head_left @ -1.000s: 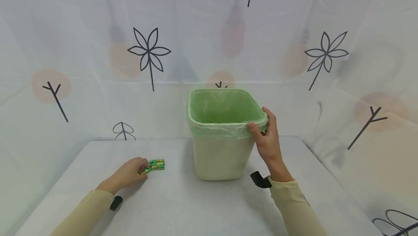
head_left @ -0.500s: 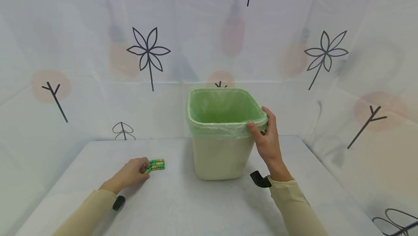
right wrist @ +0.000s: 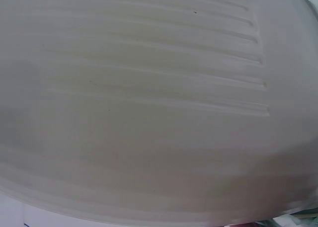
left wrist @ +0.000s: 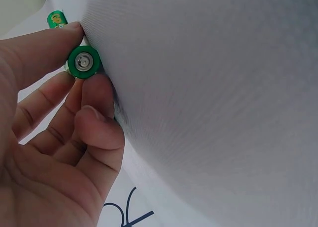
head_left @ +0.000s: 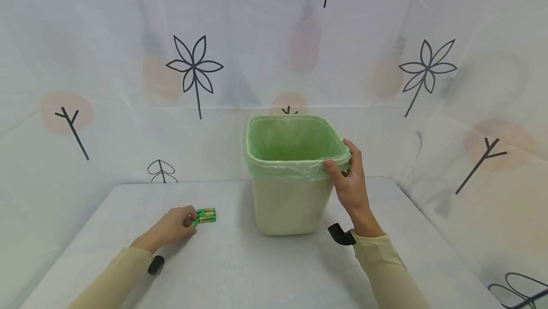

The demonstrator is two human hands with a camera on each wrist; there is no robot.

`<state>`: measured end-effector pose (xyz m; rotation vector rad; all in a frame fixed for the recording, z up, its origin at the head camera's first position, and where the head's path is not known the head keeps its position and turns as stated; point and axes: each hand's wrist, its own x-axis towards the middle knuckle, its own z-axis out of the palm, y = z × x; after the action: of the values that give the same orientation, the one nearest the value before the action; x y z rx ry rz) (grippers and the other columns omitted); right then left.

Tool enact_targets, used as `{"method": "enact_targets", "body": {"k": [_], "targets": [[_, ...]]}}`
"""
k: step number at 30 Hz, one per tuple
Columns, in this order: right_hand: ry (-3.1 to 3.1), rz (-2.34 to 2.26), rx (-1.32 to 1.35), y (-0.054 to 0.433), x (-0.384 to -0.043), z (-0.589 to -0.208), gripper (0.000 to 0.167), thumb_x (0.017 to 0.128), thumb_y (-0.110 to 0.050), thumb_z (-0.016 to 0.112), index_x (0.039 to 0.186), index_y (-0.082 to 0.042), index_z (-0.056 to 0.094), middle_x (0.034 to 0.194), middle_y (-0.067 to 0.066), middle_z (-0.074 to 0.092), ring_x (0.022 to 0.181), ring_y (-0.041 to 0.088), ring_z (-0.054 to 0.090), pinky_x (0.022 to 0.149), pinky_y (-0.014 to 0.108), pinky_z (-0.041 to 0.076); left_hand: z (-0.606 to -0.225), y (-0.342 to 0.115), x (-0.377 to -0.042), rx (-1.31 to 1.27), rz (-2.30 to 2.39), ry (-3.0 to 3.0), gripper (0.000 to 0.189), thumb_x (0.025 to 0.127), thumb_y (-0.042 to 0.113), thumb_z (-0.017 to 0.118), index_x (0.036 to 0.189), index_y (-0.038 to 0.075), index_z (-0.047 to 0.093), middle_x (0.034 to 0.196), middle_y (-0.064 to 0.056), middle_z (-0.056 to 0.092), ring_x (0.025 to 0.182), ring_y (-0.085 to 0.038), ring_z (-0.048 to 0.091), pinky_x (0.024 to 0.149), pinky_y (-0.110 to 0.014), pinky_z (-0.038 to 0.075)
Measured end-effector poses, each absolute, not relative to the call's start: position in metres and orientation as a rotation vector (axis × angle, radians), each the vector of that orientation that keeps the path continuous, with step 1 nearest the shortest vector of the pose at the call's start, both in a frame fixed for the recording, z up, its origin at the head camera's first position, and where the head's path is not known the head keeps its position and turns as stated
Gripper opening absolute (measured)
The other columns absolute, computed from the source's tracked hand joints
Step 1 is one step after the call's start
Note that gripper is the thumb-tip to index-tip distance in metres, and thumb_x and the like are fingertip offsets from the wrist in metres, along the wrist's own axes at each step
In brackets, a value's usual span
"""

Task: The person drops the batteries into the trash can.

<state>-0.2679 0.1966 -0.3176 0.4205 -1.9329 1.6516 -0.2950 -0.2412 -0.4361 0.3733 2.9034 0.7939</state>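
On the left of the table, my left hand (head_left: 172, 227) pinches a green battery (left wrist: 83, 62) between thumb and fingers, its end facing the left wrist camera. Just beyond the fingertips, several green and gold batteries (head_left: 207, 215) lie side by side; one end of another battery (left wrist: 57, 18) shows behind the thumb. A cream trash bin (head_left: 287, 207) stands upright in the middle, lined with a translucent green bag (head_left: 287, 170) folded over its rim. My right hand (head_left: 353, 188) grips the bin's right front corner, thumb on the near side and fingers round the right side.
The white-covered table (head_left: 239, 271) carries the bin and batteries. Behind it hangs a pale cloth (head_left: 257, 38) printed with plants, close at the back edge and both sides. Ridged bin wall (right wrist: 149, 113) fills most of the right wrist view.
My left hand has shifted slightly right toward the row of batteries, with the pinched battery in it. The right hand and the bin stay where they were.
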Motion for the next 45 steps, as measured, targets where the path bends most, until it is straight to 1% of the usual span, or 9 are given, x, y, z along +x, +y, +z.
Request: {"method": "enact_targets", "body": {"k": [8,18,24,29,35,40,45], "targets": [[-1.929,1.660,0.418,0.196,-0.267,-0.317,0.063,0.091,-0.014,0.061,0.146,-0.021,0.031,0.135,0.014,0.045,0.108,0.018,0.049,0.087,0.025,0.042,-0.439,-0.241,-0.298,0.352,0.798,2.886,0.022,0.081,0.009,0.073,0.097,0.012,0.059,0.079,0.000,0.056,0.070,-0.015,0.051,0.061,-0.030,0.045],[-1.936,1.657,0.419,0.197,-0.266,-0.317,0.063,0.092,-0.014,0.060,0.146,-0.023,0.030,0.134,0.013,0.045,0.109,0.018,0.049,0.087,0.026,0.042,-0.434,-0.241,-0.290,0.349,0.817,2.886,0.021,0.079,0.005,0.071,0.097,0.009,0.060,0.077,-0.001,0.055,0.067,-0.016,0.051,0.059,-0.031,0.045],[-1.933,1.654,0.418,0.197,-0.267,-0.317,0.062,0.092,-0.014,0.061,0.146,-0.022,0.031,0.134,0.013,0.045,0.108,0.018,0.049,0.086,0.026,0.042,-0.425,-0.242,-0.286,0.368,0.849,2.900,0.022,0.079,0.007,0.071,0.099,0.010,0.061,0.080,0.000,0.057,0.070,-0.015,0.052,0.060,-0.029,0.046],[-1.923,1.661,0.422,0.198,-0.268,-0.317,0.062,0.091,-0.014,0.060,0.145,-0.022,0.031,0.133,0.014,0.045,0.107,0.018,0.049,0.086,0.026,0.042,-0.407,-0.237,-0.284,0.501,0.891,2.924,0.022,0.081,0.007,0.071,0.101,0.007,0.060,0.078,0.000,0.056,0.068,-0.015,0.052,0.056,-0.029,0.046],[-1.920,1.666,0.417,0.198,-0.267,-0.318,0.062,0.091,-0.014,0.061,0.145,-0.023,0.032,0.133,0.013,0.045,0.107,0.018,0.049,0.086,0.026,0.042,-0.379,-0.220,-0.284,0.712,0.858,2.949,0.022,0.081,0.009,0.071,0.100,0.011,0.060,0.076,0.004,0.055,0.067,-0.013,0.050,0.057,-0.028,0.045],[-1.910,1.677,0.423,0.196,-0.268,-0.318,0.062,0.092,-0.011,0.060,0.145,-0.021,0.032,0.132,0.013,0.046,0.106,0.018,0.050,0.085,0.025,0.043,-0.346,-0.205,-0.281,0.836,0.874,2.939,0.020,0.082,0.011,0.071,0.099,0.012,0.060,0.076,0.005,0.056,0.067,-0.013,0.052,0.058,-0.029,0.046],[-1.912,1.674,0.420,0.196,-0.268,-0.318,0.062,0.091,-0.012,0.060,0.145,-0.021,0.032,0.133,0.013,0.046,0.107,0.018,0.050,0.085,0.025,0.043,-0.309,-0.193,-0.283,0.899,0.873,2.944,0.020,0.084,0.011,0.069,0.102,0.012,0.060,0.078,0.004,0.057,0.069,-0.014,0.053,0.061,-0.031,0.047]]}}
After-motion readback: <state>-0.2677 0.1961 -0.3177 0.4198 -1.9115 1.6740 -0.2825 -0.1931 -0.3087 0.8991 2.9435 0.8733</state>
